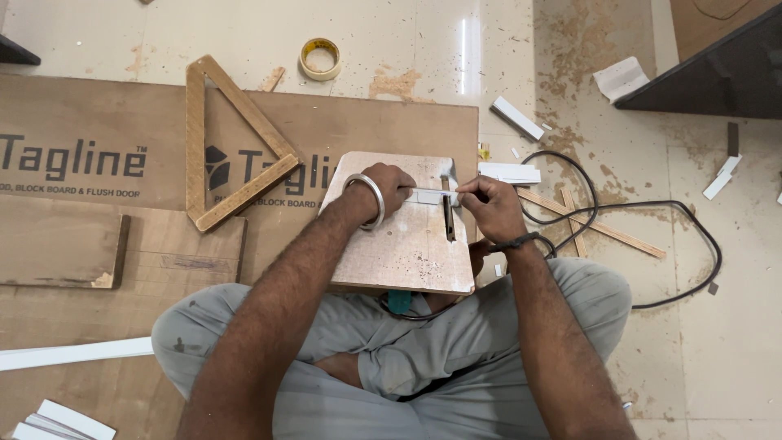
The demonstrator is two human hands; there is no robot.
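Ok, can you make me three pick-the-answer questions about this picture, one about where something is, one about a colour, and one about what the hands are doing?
1. Where is the wooden triangle frame?
A. On the big brown board
B. On the person's lap
C. Under the black cable

2. What colour is the bangle on the left wrist?
A. Red
B. Silver
C. Green

3. What are the left hand and right hand doing?
A. Resting on the floor
B. Clapping
C. Holding a thin white strip over the small square wooden board

Answers: 1 A, the frame lies flat on the brown board. 2 B, it shines silver. 3 C, both hands pinch the strip's ends.
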